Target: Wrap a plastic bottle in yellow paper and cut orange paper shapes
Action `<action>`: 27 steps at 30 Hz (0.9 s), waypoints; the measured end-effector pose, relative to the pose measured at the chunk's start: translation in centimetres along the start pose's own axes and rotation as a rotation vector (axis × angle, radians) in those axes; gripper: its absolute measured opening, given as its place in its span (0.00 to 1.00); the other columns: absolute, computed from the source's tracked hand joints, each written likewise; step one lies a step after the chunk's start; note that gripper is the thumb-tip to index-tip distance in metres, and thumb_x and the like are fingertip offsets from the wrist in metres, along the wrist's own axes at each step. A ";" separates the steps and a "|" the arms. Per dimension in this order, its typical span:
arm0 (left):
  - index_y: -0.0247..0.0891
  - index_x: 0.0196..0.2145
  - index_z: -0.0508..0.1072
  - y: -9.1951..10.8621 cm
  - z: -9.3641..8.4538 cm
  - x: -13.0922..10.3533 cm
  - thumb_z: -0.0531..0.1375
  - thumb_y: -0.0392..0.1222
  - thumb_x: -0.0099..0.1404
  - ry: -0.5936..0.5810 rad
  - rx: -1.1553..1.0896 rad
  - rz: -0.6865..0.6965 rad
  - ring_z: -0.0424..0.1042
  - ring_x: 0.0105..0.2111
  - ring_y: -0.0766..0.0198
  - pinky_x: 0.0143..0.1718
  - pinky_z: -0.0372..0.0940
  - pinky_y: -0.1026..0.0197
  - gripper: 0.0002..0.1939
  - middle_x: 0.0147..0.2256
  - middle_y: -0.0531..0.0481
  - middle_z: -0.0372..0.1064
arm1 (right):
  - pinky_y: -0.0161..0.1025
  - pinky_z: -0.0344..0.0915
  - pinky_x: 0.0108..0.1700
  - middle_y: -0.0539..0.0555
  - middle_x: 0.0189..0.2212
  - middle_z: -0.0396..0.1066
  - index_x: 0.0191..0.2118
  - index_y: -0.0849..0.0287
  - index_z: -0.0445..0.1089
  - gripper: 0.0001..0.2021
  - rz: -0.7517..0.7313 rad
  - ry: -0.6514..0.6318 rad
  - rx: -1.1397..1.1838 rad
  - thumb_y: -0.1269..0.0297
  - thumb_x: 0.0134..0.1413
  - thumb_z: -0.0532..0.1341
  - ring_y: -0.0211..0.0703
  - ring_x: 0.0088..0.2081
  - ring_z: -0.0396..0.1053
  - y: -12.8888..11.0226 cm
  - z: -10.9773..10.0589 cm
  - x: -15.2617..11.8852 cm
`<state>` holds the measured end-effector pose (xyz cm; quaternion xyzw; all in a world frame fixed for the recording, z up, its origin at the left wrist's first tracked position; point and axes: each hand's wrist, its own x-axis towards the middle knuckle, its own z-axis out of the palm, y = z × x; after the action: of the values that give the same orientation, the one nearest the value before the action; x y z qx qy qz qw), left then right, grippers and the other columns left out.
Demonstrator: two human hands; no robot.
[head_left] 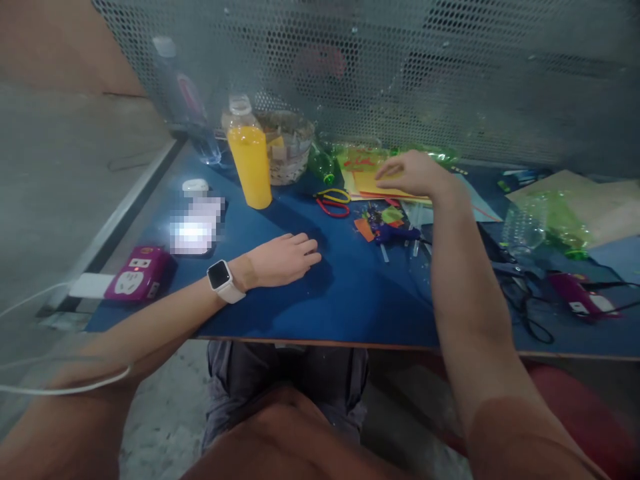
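- Reaching with the right hand (pixel 417 176) over the yellow papers (pixel 367 183) towards the table's (pixel 345 303) back; apparently at the step of sorting or picking up a sheet.
- Calling, probably, for a fingertip pinch on one edge.
- Holding that hand palm down, open, with fingers loosely curved; cannot tell whether touching paper.
- Resting the left hand (pixel 281 261) open, palm down, on the table, gripping nothing.
- Having coloured scraps (pixel 393 215) just in front of the papers, a juice bottle (pixel 250 163) farther left.
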<state>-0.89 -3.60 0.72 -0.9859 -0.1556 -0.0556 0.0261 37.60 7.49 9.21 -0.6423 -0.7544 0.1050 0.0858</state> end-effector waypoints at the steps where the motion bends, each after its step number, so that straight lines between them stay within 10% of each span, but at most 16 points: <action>1: 0.38 0.56 0.79 0.0 0.1 0.0 0.58 0.39 0.84 0.003 -0.002 -0.004 0.75 0.53 0.48 0.49 0.68 0.49 0.11 0.56 0.38 0.79 | 0.56 0.79 0.64 0.61 0.53 0.88 0.51 0.55 0.89 0.12 0.068 0.014 -0.006 0.60 0.66 0.73 0.65 0.56 0.86 1.4 0.4 0.3; 15: 0.38 0.57 0.78 -0.2 0.1 -0.1 0.56 0.41 0.86 -0.021 0.004 -0.014 0.75 0.54 0.49 0.51 0.69 0.49 0.12 0.57 0.40 0.79 | 0.50 0.77 0.55 0.63 0.52 0.88 0.34 0.55 0.83 0.09 0.162 0.076 -0.122 0.60 0.64 0.77 0.59 0.54 0.85 3.9 2.9 0.5; 27: 0.37 0.57 0.79 -0.1 -0.1 -0.1 0.57 0.41 0.85 -0.014 -0.010 -0.011 0.74 0.53 0.47 0.51 0.69 0.48 0.12 0.57 0.39 0.79 | 0.59 0.77 0.66 0.67 0.61 0.86 0.57 0.59 0.87 0.17 0.180 0.067 -0.083 0.59 0.67 0.74 0.69 0.61 0.83 6.2 5.2 1.6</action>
<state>-1.00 -3.55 0.78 -0.9855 -0.1611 -0.0494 0.0199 41.87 9.75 2.57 -0.7137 -0.6940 0.0591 0.0745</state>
